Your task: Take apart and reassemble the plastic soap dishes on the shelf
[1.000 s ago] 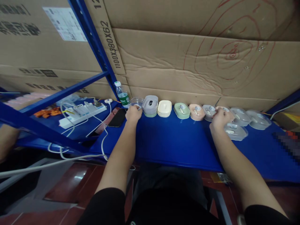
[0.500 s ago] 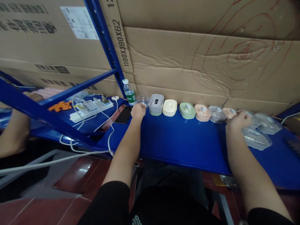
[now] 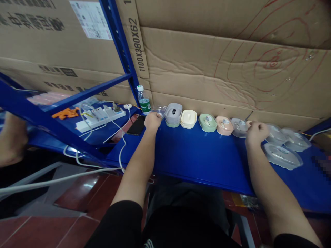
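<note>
My left hand [image 3: 153, 120] is closed at the near edge of a clear plastic lid [image 3: 160, 109], beside a grey and green stack of small boxes [image 3: 173, 115]. A cream stack of boxes [image 3: 188, 119] stands just right of that. Along the back runs a row of lidded boxes: a green box [image 3: 207, 123], a pink box [image 3: 224, 125] and a grey box [image 3: 239, 127]. My right hand [image 3: 257, 132] is closed over another pink box [image 3: 248, 123] and hides most of it; its fingertips are too indistinct to show what they grip.
Several clear-lidded boxes [image 3: 283, 155] lie to the right. At left are a water bottle [image 3: 144, 101], a phone [image 3: 136, 125], a power strip [image 3: 100, 119] and a white cable [image 3: 77, 177]. Cardboard [image 3: 186, 51] backs the blue shelf [image 3: 201, 155]. Another person's arm [image 3: 12, 141] shows far left.
My right hand has moved left, now covering more of the second pink box. My left hand stays by the clear lid. The view has shifted slightly.
</note>
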`<action>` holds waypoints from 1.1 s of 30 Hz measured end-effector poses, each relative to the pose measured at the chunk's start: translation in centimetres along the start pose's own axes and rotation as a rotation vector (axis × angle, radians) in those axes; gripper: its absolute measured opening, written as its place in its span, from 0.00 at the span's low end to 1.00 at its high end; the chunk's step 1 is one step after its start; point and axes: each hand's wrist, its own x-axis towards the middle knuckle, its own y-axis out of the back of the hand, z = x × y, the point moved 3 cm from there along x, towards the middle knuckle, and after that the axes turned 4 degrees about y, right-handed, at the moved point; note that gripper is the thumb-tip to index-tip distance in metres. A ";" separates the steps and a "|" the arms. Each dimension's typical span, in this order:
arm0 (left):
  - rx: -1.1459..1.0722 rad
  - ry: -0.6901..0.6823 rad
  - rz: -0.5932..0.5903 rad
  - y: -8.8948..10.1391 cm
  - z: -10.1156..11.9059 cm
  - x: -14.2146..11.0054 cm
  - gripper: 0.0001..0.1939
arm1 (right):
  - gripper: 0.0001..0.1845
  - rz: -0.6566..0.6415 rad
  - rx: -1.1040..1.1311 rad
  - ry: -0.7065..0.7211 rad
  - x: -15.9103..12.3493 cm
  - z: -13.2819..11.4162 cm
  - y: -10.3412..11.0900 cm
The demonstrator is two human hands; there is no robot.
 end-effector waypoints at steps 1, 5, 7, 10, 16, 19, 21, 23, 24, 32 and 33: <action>-0.025 0.009 0.001 0.0 0.0 0.1 0.07 | 0.17 0.004 0.006 -0.002 -0.5 -0.4 -0.1; -0.120 0.012 0.010 0.1 0.0 0.3 0.09 | 0.17 -0.089 0.003 0.061 -2.7 -3.2 -0.7; -0.131 0.008 0.018 0.1 0.0 0.3 0.10 | 0.18 -0.201 0.022 0.123 -3.9 -5.0 -1.4; -0.131 -0.014 0.013 0.1 0.1 0.1 0.13 | 0.18 -0.384 0.054 0.237 -5.6 -7.1 -2.6; -0.419 -0.230 0.432 2.3 1.7 -1.0 0.08 | 0.15 -0.518 0.056 0.394 -7.0 -8.0 -3.8; -0.552 -0.483 0.539 1.9 3.8 -3.7 0.06 | 0.15 -0.512 0.059 0.377 -6.8 -7.5 -3.6; -0.490 -0.684 0.385 0.1 5.7 -6.2 0.06 | 0.16 -0.497 0.059 0.342 -6.6 -7.3 -3.4; -0.371 -0.835 0.168 -2.5 7.2 -8.7 0.09 | 0.16 -0.497 0.059 0.310 -6.4 -7.3 -3.3; -0.311 -0.867 0.076 -3.7 7.7 -9.7 0.12 | 0.16 -0.504 0.057 0.299 -6.4 -7.3 -3.3; -0.083 -0.715 -0.132 -7.9 7.5 -9.9 0.21 | 0.17 -0.588 0.043 0.270 -6.6 -7.3 -3.5; -0.059 -0.692 -0.140 -7.9 7.4 -9.6 0.20 | 0.17 -0.596 0.045 0.271 -6.7 -7.2 -3.6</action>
